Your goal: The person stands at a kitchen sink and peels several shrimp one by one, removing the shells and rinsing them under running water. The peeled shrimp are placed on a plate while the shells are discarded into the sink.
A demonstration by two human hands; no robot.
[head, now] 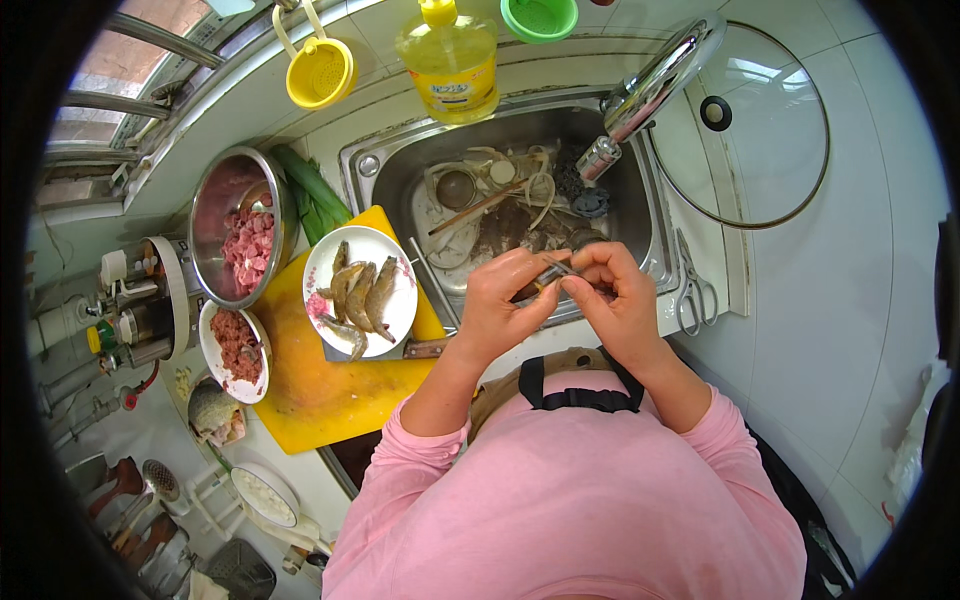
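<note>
Over the front rim of the steel sink (660, 247), my left hand (504, 294) and my right hand (621, 292) meet around a raw shrimp (546, 277). Fingertips of both hands pinch it, and they cover most of its body. To the left, several whole raw shrimp (360, 294) lie on a white flowered plate (319, 259). That plate rests partly on a cleaver with a wooden handle (426, 349), on top of a yellow cutting board (330, 405). Below my hands the sink holds a wooden chopstick (480, 206), a dark scrubber (589, 201) and murky scraps.
A steel bowl of cut meat (247, 244) and a dish of minced meat (238, 349) stand left of the board. Behind the sink is a dish soap bottle (450, 75). The chrome faucet (645, 97) overhangs the basin; scissors (694, 289) and a glass lid (757, 150) are right.
</note>
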